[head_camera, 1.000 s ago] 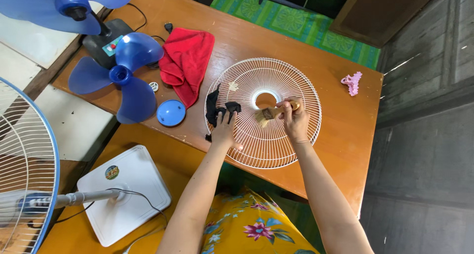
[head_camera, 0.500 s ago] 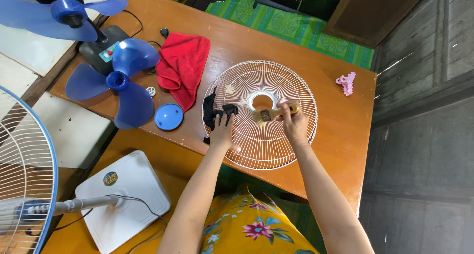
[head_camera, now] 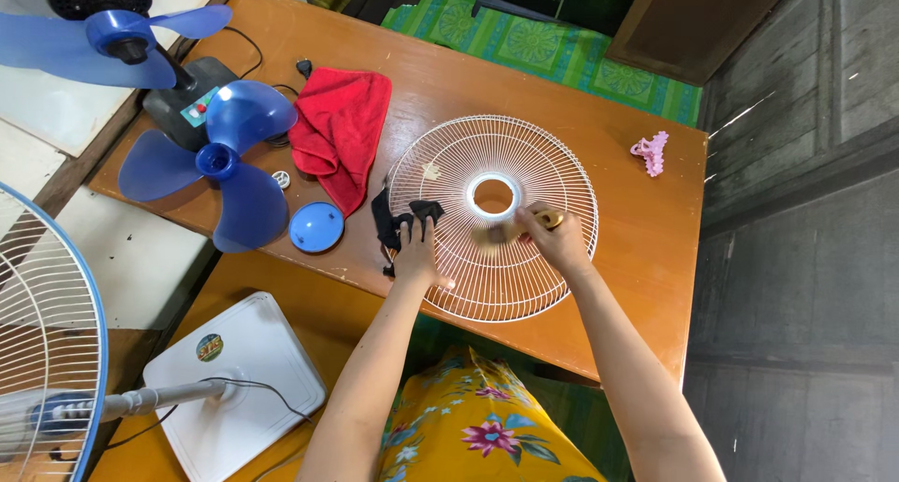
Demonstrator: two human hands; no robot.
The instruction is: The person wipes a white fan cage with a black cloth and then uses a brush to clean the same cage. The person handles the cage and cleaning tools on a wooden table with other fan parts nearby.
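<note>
A white wire fan guard [head_camera: 493, 218] is laid flat on a wooden table [head_camera: 646, 248], its near edge reaching the table's front edge. The right hand [head_camera: 560, 240] is closed around a small wooden-handled brush [head_camera: 524, 227], whose bristles are blurred over the wires just below the guard's open centre ring. The left hand [head_camera: 417, 250] is pressed on the guard's left rim, its fingers spread over a black cloth [head_camera: 395, 220] that is draped across the wires and the table edge; whether the cloth is gripped or only held down cannot be told.

To the left of the guard, a red cloth [head_camera: 339, 131] is seen crumpled on the table, nearly touching the guard's rim. Further left, a loose blue three-bladed fan blade [head_camera: 208, 168] is laid beside a round blue cap [head_camera: 315, 227] and a small white knob [head_camera: 281, 178]. Behind these, a dark fan base [head_camera: 187, 93] with a second blue blade [head_camera: 117, 30] mounted on it is placed at the table's far left corner. A pink hair claw [head_camera: 650, 152] is set well apart at the table's right side.

Beside the table on the floor, a white square stand base [head_camera: 239, 379] and another guard with a blue rim [head_camera: 47, 341] are visible.

Counted: two wire guards, two blue blades, two cloths, one brush, one cap, one knob, one hair claw.
</note>
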